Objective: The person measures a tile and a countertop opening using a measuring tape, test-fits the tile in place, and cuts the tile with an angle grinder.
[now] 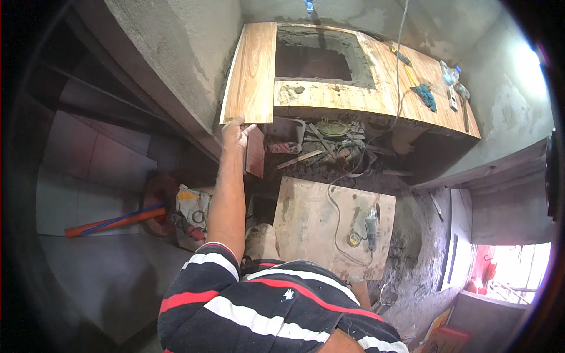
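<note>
My left hand grips the near end of a light wood-grain board, which lies along the left side of a worktop. The fingers are at the board's front edge. The worktop has a rectangular cutout ringed with grey mortar. Below the hand, a reddish panel stands upright. Only bare skin of my right arm shows at the bottom edge; I cannot see that hand.
An angle grinder with a cord rests on a dusty board below. Tools, a blue cloth and a bottle sit on the worktop's right. Rubble and a tub fill the space underneath; an orange pipe lies left.
</note>
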Demonstrator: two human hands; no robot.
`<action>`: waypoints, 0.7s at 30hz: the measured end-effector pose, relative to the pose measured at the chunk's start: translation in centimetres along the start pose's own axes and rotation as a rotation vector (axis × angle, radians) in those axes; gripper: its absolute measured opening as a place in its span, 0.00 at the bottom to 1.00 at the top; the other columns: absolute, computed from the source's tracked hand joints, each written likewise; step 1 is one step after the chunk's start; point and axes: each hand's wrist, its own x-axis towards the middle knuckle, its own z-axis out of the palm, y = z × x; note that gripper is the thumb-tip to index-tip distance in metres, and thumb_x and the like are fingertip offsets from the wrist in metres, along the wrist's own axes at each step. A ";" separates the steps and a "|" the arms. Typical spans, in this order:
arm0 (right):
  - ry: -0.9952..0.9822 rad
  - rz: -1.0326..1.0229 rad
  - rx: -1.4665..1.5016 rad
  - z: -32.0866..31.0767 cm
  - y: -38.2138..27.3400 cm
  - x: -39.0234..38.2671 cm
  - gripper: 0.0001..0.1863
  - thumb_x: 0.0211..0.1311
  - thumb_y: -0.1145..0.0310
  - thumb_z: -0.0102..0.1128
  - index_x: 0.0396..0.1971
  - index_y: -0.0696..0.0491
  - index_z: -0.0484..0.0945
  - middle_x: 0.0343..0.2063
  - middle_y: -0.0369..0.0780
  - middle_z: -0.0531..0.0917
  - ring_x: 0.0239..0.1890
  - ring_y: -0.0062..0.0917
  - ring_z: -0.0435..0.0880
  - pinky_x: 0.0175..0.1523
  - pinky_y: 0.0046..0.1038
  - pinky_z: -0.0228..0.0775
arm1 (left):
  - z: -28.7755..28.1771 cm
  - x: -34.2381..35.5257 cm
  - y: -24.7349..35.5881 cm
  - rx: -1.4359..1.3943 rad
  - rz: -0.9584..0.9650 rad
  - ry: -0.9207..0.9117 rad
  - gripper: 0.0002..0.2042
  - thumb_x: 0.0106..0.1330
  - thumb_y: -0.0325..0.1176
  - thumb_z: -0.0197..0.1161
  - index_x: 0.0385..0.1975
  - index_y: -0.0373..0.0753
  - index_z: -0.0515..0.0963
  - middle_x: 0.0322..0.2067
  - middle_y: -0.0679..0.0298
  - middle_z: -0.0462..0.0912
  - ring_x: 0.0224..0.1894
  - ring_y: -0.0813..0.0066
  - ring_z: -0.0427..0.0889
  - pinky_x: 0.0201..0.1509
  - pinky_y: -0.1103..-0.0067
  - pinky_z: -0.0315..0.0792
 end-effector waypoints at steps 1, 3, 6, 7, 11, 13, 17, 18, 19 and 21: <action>-0.008 0.014 -0.042 0.0 0.0 0.2 0.11 0.64 0.64 0.57 0.38 0.54 0.84 0.33 0.42 0.87 0.31 0.29 0.88 0.27 0.35 0.77 | 0.2 -0.2 0.1 0.000 0.001 0.003 0.14 0.68 0.23 0.62 0.52 0.28 0.74 0.43 0.52 0.85 0.40 0.56 0.88 0.41 0.57 0.88; -0.033 0.034 -0.133 0.0 0.2 0.3 0.11 0.64 0.64 0.57 0.37 0.54 0.84 0.33 0.42 0.87 0.31 0.29 0.87 0.27 0.34 0.77 | 0.8 -0.6 0.1 0.026 0.001 0.056 0.15 0.68 0.24 0.63 0.52 0.28 0.75 0.43 0.53 0.85 0.40 0.56 0.88 0.40 0.58 0.87; -0.042 0.045 -0.199 0.5 1.0 0.1 0.11 0.63 0.65 0.58 0.37 0.54 0.85 0.32 0.42 0.87 0.30 0.28 0.87 0.27 0.34 0.77 | 2.2 -1.0 -0.1 0.028 -0.008 0.057 0.15 0.68 0.24 0.64 0.53 0.29 0.75 0.43 0.54 0.84 0.41 0.57 0.87 0.41 0.59 0.86; -0.051 0.051 -0.219 0.3 1.0 0.1 0.11 0.63 0.65 0.58 0.37 0.54 0.85 0.32 0.42 0.87 0.30 0.28 0.87 0.27 0.34 0.77 | 2.0 -1.1 0.1 0.028 -0.006 0.063 0.15 0.68 0.24 0.64 0.53 0.29 0.75 0.43 0.54 0.84 0.41 0.57 0.87 0.41 0.59 0.86; -0.065 0.070 -0.251 0.1 1.1 -0.4 0.11 0.62 0.65 0.58 0.36 0.55 0.85 0.31 0.42 0.87 0.30 0.27 0.87 0.26 0.34 0.76 | 1.1 -1.5 0.4 0.042 0.015 0.033 0.14 0.67 0.24 0.64 0.52 0.31 0.76 0.44 0.55 0.84 0.44 0.59 0.86 0.43 0.59 0.85; -0.067 0.089 -0.237 0.0 1.3 -0.5 0.11 0.62 0.65 0.58 0.36 0.55 0.85 0.30 0.42 0.87 0.29 0.27 0.87 0.26 0.33 0.76 | 0.7 -1.4 0.4 0.048 0.006 0.020 0.14 0.67 0.24 0.64 0.51 0.31 0.76 0.43 0.56 0.84 0.44 0.60 0.85 0.44 0.59 0.85; -0.071 0.165 -0.146 0.7 1.7 -0.6 0.11 0.61 0.65 0.59 0.35 0.55 0.86 0.29 0.42 0.87 0.29 0.27 0.87 0.26 0.33 0.76 | 1.0 -1.3 0.1 0.027 0.009 0.037 0.13 0.67 0.24 0.65 0.50 0.32 0.77 0.42 0.57 0.83 0.41 0.61 0.85 0.43 0.59 0.85; -0.070 0.210 -0.094 1.0 1.9 -0.6 0.11 0.61 0.66 0.59 0.35 0.55 0.86 0.29 0.42 0.87 0.29 0.26 0.87 0.26 0.33 0.76 | 1.3 -1.3 -0.1 0.030 0.011 0.036 0.13 0.67 0.24 0.65 0.49 0.32 0.77 0.41 0.57 0.83 0.41 0.61 0.85 0.44 0.59 0.85; -0.073 0.266 -0.021 1.2 1.9 -0.6 0.11 0.60 0.66 0.59 0.35 0.55 0.86 0.29 0.41 0.87 0.29 0.26 0.87 0.26 0.33 0.76 | 1.2 -1.3 0.0 0.033 0.017 0.040 0.13 0.67 0.24 0.66 0.49 0.32 0.77 0.41 0.58 0.83 0.40 0.62 0.85 0.44 0.59 0.85; -0.068 0.385 0.174 1.8 2.0 -0.3 0.11 0.60 0.66 0.59 0.35 0.55 0.86 0.28 0.41 0.87 0.28 0.26 0.87 0.26 0.33 0.76 | 1.3 -1.3 0.0 0.041 0.019 0.044 0.13 0.67 0.24 0.65 0.49 0.32 0.77 0.40 0.57 0.84 0.39 0.61 0.85 0.44 0.59 0.85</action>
